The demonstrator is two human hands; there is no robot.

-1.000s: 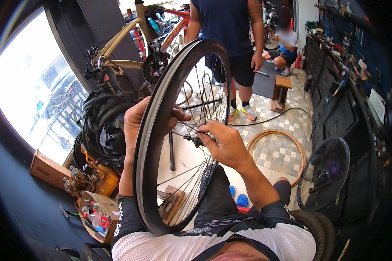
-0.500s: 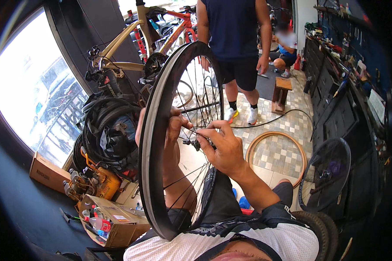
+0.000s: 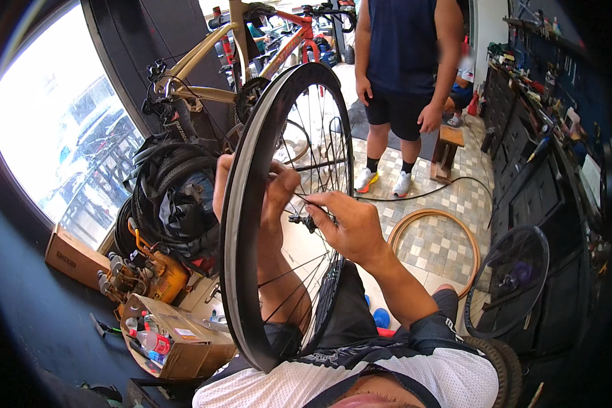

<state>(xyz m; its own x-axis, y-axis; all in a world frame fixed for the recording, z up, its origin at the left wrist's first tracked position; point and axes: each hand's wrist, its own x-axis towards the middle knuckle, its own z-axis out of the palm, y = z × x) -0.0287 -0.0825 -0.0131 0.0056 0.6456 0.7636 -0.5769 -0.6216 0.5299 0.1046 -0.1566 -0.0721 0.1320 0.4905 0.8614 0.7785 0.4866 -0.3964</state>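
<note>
Pinching a spoke [image 3: 302,198] just by the hub [image 3: 311,222] w/ my R hand [image 3: 352,226], thumb + index together. L hand [image 3: 279,189] is behind the rim [image 3: 243,197], fingers curled nr that spoke; I can't tell from here if they're clamped. Wheel [image 3: 246,285] upright, slightly tilted, in front of torso [image 3: 428,374].

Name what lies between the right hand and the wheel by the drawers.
In the head view: a tan hoop, perhaps a tyre, on the tiled floor.

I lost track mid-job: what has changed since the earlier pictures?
The left forearm, first outside the wheel's left edge, now shows through the spokes. The standing person shifted right in view. The right hand stays at the spokes beside the hub.
</note>
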